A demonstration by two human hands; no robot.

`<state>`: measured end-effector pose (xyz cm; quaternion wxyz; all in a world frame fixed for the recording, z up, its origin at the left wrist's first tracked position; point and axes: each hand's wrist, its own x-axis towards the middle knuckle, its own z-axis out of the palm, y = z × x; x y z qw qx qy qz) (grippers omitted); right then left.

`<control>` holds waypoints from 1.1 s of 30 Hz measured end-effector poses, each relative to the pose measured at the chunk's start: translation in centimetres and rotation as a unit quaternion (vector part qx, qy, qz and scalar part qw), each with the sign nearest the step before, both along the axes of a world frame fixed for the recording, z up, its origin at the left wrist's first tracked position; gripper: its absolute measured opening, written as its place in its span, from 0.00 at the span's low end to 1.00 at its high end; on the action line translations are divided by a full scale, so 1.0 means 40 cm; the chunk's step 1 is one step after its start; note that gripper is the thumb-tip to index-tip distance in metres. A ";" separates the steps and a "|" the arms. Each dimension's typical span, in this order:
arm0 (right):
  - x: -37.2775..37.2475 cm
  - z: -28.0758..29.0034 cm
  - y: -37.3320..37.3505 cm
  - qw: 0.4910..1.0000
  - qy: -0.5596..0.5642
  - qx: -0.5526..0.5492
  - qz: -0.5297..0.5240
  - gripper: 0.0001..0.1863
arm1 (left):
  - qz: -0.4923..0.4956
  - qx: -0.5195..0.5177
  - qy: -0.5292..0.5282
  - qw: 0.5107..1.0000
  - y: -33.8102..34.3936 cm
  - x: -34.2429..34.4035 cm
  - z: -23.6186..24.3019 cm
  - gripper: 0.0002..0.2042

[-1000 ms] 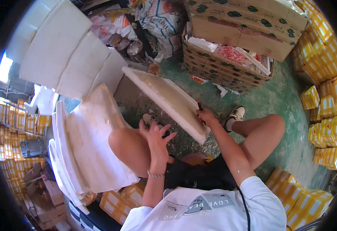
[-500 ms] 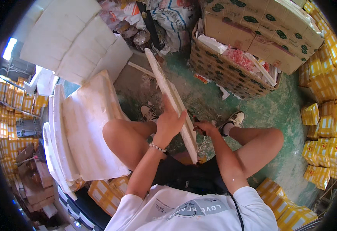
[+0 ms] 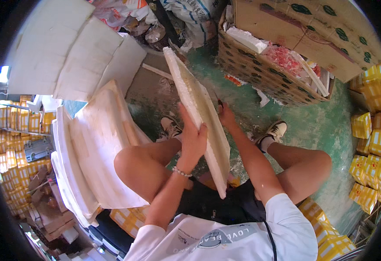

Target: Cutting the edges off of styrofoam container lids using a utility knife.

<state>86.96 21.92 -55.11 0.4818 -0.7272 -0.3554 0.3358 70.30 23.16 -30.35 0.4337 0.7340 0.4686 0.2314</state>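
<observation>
A white foam lid (image 3: 198, 108) stands tilted on its edge between my knees, its near end low by my lap. My left hand (image 3: 193, 141) grips its left edge, thumb on the top side and fingers along the outer face. To the right of the lid, my right hand (image 3: 227, 116) is closed around a small dark-handled tool (image 3: 220, 103) with a thin tip; its exact kind is hard to make out. That tool is close to the lid's right face, and whether they touch cannot be seen.
Big white foam slabs (image 3: 99, 143) lean beside my left knee, with white foam boxes (image 3: 60, 48) stacked behind. At the far right stands a cardboard box (image 3: 260, 74) holding foam scraps and pink bits. Yellow-and-white taped packages (image 3: 366, 165) are piled right. Foam strips lie on the green floor (image 3: 312, 130).
My right hand has moved up and away along the lid with the tool. The lid has turned slightly, showing more of its right face, and my left hand has shifted a little with it.
</observation>
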 end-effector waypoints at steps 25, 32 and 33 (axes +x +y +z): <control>0.069 -0.197 0.356 0.973 -0.159 0.024 0.164 0.25 | -0.067 -0.015 0.029 0.997 0.019 0.062 0.033 0.43; 0.028 -0.084 0.350 0.979 0.051 -0.126 0.152 0.25 | -0.054 -0.041 0.019 0.998 0.027 0.052 0.038 0.42; 0.043 -0.075 0.344 0.974 0.054 -0.152 0.158 0.24 | -0.062 -0.022 0.008 0.998 0.027 0.054 0.036 0.42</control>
